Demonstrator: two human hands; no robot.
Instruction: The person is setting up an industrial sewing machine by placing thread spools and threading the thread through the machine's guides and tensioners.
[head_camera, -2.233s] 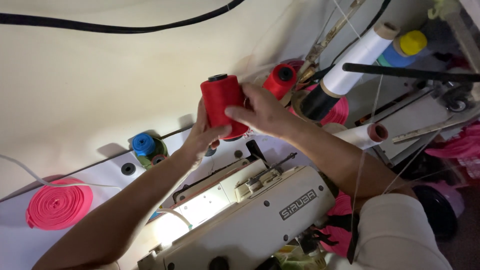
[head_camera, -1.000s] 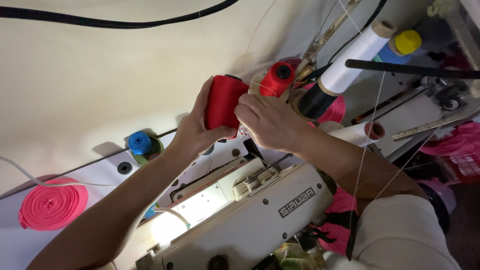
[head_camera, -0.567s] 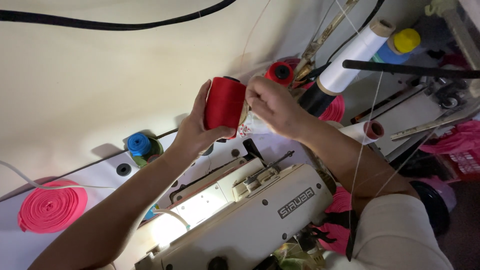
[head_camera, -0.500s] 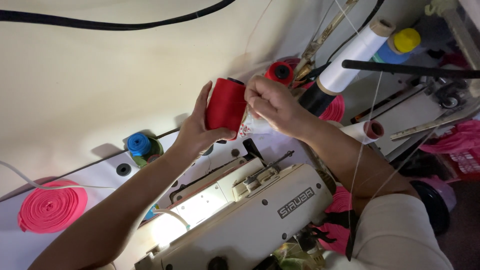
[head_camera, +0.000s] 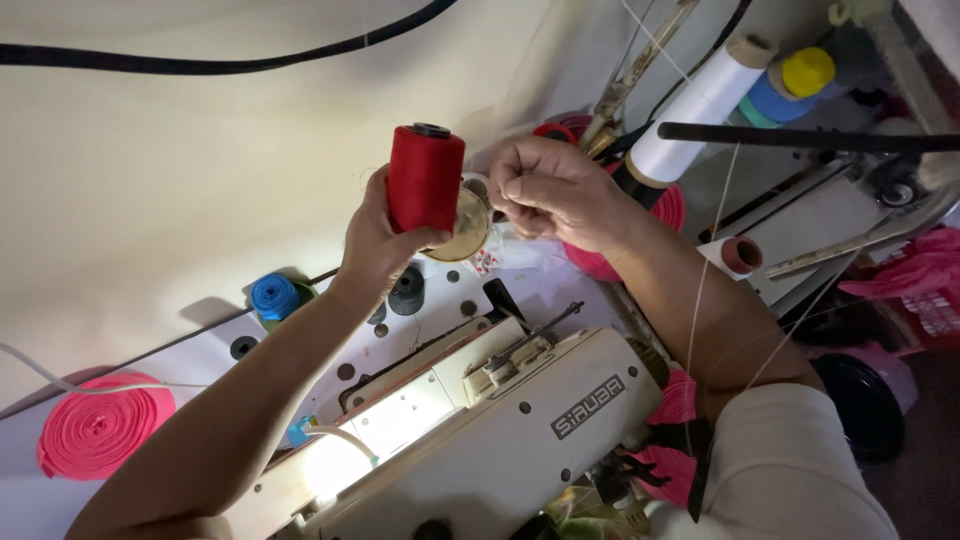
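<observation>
Thread spool (head_camera: 425, 178), bright red with a dark core hole on top, sits upright in the left hand (head_camera: 378, 240), which is wrapped round its lower half. Right hand (head_camera: 548, 190), just beside it, is curled closed, fingertips pinched; what they pinch is too fine to make out.

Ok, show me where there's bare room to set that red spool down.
Bare white tabletop lies between the pink tape roll and the blue spool. Around the white cone, behind the right hand, it is crowded. The left hand holds the red spool.
</observation>
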